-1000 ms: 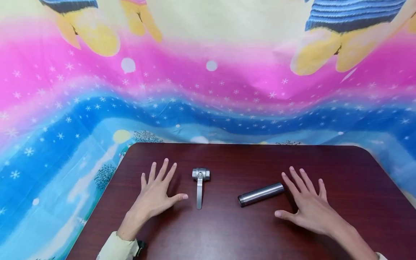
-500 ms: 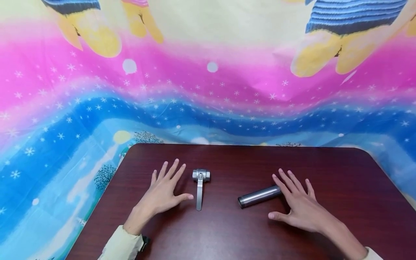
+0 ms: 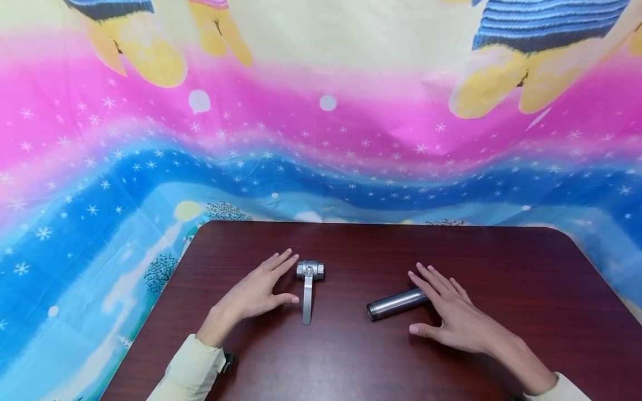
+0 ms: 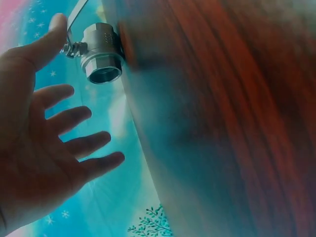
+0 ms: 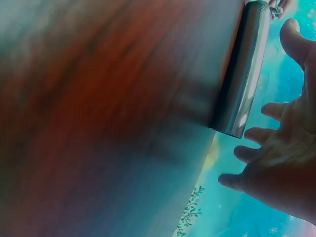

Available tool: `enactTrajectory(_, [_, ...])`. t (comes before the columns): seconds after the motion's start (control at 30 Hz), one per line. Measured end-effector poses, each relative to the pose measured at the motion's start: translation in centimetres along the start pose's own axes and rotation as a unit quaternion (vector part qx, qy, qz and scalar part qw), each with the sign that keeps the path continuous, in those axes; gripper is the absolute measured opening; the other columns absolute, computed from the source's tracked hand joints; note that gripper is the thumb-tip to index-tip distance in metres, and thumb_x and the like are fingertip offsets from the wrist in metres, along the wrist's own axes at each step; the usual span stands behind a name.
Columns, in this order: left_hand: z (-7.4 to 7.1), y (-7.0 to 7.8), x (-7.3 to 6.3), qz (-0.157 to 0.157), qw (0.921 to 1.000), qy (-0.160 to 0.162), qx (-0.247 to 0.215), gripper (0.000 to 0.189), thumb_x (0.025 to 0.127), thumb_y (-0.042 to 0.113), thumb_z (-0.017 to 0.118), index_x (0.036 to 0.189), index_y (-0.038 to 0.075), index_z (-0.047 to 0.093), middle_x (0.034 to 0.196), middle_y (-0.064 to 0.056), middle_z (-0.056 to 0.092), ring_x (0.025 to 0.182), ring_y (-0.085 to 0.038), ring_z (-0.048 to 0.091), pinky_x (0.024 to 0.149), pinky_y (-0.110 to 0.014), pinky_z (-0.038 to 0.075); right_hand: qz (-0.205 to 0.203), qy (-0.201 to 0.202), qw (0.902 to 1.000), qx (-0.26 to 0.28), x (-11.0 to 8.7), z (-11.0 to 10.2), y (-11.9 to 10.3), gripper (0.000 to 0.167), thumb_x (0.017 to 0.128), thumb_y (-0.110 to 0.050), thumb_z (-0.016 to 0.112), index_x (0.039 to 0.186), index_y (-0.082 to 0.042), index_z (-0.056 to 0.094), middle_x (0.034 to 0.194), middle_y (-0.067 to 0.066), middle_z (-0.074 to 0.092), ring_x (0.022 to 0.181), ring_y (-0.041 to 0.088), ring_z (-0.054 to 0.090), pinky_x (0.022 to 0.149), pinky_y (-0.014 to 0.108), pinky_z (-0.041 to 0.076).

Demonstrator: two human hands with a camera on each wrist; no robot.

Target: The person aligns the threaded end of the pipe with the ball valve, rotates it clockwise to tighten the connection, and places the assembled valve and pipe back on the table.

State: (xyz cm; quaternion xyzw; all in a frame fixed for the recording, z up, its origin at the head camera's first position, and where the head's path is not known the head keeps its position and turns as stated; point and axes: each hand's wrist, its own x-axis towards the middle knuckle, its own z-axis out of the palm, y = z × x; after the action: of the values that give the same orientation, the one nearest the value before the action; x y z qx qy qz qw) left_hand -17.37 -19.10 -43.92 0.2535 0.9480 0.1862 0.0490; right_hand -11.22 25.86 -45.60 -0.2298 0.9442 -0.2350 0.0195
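A silver ball valve with a long flat lever handle lies on the table, the handle pointing toward the person. Just left of it is my left hand, fingers extended, thumb tip close to the handle. In the left wrist view the valve's open threaded end faces the spread fingers. A dark steel pipe, threaded at its near-left end, lies slanted to the right of the valve. My right hand is over the pipe's far end, hiding it in the head view, with straight fingers. Neither hand grips anything.
The dark reddish-brown wooden table has rounded far corners. Behind and beside it hangs a colourful printed cloth with snowflakes. A dark band shows at the left sleeve's cuff.
Both hands have moved inward: the left rightward up to the valve, the right leftward over the pipe's far end. The valve and pipe have stayed in place.
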Motion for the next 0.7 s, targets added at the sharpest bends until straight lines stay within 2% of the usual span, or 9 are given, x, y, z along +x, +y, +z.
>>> enactTrajectory(0.27, [0.2, -0.3, 1.1, 0.022, 0.9995, 0.005, -0.021, 0.084, 0.094, 0.034, 0.084, 0.165, 0.014, 0.043, 0.172, -0.012, 0.042, 0.152, -0.035, 0.050, 0.116, -0.055, 0.049, -0.014, -0.018, 0.9996, 0.015, 0.7, -0.3, -0.2, 0.090, 0.094, -0.049, 0.080, 0.168, -0.022, 0.037, 0.177, 0.014, 0.028, 0.161, 0.049, 0.023, 0.120, 0.079, 0.021])
enactTrajectory(0.5, [0.4, -0.6, 2.2, 0.051, 0.9978, 0.012, -0.041, 0.076, 0.095, 0.026, 0.083, 0.161, 0.010, 0.049, 0.166, -0.015, 0.049, 0.151, -0.032, 0.052, 0.117, -0.051, 0.050, -0.037, -0.022, 0.9991, 0.004, 1.4, -0.7, -0.3, 0.084, 0.094, -0.043, 0.082, 0.164, -0.016, 0.044, 0.172, 0.017, 0.037, 0.156, 0.051, 0.031, 0.118, 0.079, 0.025])
enactTrajectory(0.7, [0.4, -0.7, 3.0, 0.072, 0.9959, 0.024, -0.050, 0.070, 0.094, 0.020, 0.084, 0.156, 0.005, 0.055, 0.159, -0.017, 0.057, 0.147, -0.033, 0.056, 0.117, -0.052, 0.050, -0.032, -0.032, 0.9990, -0.004, 2.1, -1.0, -0.2, 0.082, 0.092, -0.034, 0.085, 0.162, -0.014, 0.048, 0.169, 0.017, 0.043, 0.155, 0.047, 0.038, 0.118, 0.076, 0.030])
